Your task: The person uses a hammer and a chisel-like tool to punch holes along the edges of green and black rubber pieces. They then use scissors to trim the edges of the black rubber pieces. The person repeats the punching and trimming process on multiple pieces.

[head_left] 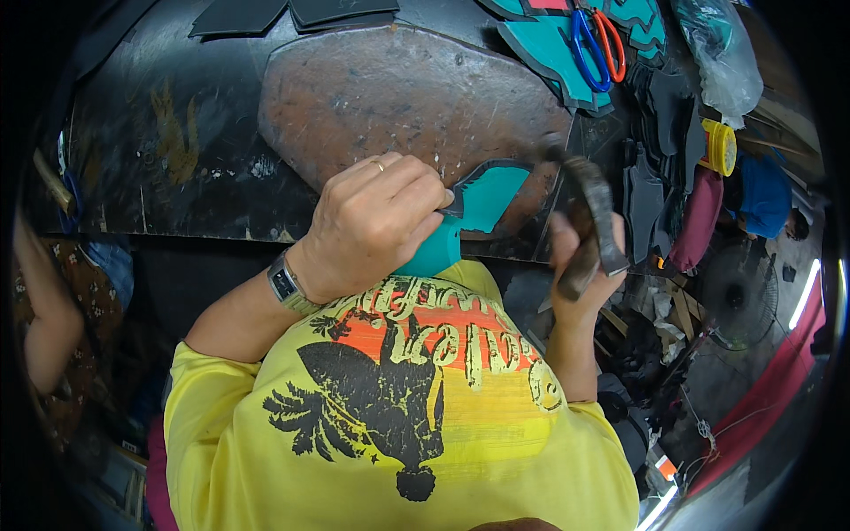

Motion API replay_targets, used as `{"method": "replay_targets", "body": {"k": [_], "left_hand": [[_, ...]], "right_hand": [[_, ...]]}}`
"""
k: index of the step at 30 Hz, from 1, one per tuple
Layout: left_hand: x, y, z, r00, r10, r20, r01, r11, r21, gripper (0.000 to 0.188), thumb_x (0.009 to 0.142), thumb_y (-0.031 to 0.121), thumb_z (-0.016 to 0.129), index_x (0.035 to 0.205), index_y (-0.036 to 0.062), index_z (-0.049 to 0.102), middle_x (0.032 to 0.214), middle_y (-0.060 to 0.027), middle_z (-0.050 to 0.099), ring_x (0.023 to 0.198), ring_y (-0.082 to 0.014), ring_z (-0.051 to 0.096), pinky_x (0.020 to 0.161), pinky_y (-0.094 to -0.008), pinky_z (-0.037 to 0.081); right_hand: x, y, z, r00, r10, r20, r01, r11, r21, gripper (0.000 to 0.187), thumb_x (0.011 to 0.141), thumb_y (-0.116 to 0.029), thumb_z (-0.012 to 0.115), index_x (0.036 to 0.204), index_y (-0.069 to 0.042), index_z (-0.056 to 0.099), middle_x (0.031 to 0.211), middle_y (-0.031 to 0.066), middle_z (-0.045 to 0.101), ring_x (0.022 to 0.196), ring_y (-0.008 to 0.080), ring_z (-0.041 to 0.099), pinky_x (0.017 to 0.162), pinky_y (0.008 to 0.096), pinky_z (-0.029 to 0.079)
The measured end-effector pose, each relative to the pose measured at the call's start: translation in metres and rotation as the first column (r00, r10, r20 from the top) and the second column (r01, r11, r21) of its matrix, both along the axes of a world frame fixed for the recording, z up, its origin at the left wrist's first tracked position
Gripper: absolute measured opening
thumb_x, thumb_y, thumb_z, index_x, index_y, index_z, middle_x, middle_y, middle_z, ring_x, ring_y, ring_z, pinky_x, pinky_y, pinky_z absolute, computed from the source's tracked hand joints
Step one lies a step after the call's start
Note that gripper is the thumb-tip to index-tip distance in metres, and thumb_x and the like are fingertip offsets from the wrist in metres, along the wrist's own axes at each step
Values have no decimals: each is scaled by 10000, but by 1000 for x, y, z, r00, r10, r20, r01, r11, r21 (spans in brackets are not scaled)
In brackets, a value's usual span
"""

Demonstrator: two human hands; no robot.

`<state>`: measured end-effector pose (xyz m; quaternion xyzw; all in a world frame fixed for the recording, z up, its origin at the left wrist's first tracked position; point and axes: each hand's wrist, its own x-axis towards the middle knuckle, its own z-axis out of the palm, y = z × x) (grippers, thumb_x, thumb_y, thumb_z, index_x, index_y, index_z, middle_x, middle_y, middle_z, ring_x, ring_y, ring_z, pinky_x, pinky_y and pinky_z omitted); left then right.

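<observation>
A clear, crumpled plastic bag [722, 66] stood out at the upper right; its contents were hard to make out. Near it was a round yellow thing [722, 148], too unclear to tell whether it was a tub.

The left hand [381, 208] was closed, its fingers pinching a teal piece [496, 196] with a dark border. That piece lay partly on the near edge of one brown slab [398, 97] on the black table [115, 168], its lower part hanging over the table edge; the hand hid its middle, so whether it was one piece or two could not be told. The right hand [589, 252] gripped one hammer [595, 195] raised beside the slab, blurred at its upper end.

One pair of scissors [591, 53], with one blue loop and one red, lay on teal pieces [544, 53] at the top right, its blades hard to make out. Dark pieces [660, 133] overlapped beside them, too many to count. Two other dark sheets [341, 11] were cut off by the top edge. At the far left, only part of another person's arm [49, 305] showed.
</observation>
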<state>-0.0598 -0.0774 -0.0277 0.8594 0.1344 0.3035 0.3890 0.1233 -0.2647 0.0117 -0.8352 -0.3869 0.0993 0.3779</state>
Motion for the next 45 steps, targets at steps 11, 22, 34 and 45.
{"method": "replay_targets", "body": {"k": [11,22,34,45], "left_hand": [[0,0,2,998,6,-67,-8,999,-31,192,724,34,791,860,58,659,830,-74,621,770,-282,645,692,-386,526],[-4,18,19,977,-11,-213,15,1000,20,168,750,103,810,879,81,705,880,-41,640,870,-247,626,793,-369,465],[1,20,22,938,124,-324,-119,992,35,468,734,132,811,1187,187,710,1356,-57,582,1357,-295,474,1086,-467,318],[7,20,23,929,136,-345,-133,991,34,509,724,143,808,1220,213,716,1406,-32,581,1388,-289,457,1113,-478,287]], "right_hand": [[-8,24,-10,939,337,68,-338,868,363,286,880,57,734,1132,-24,624,1123,155,743,1025,270,690,941,390,509],[-31,47,-34,867,498,11,-479,826,297,217,872,62,715,1010,-51,590,1131,173,750,940,294,688,833,387,531],[-29,38,-31,771,605,198,-631,767,112,266,674,-44,752,896,-19,608,1310,196,677,987,337,652,803,442,550],[-42,36,-15,727,643,240,-655,755,-34,214,780,-147,708,875,-20,565,1355,279,608,1114,374,646,902,493,575]]}}
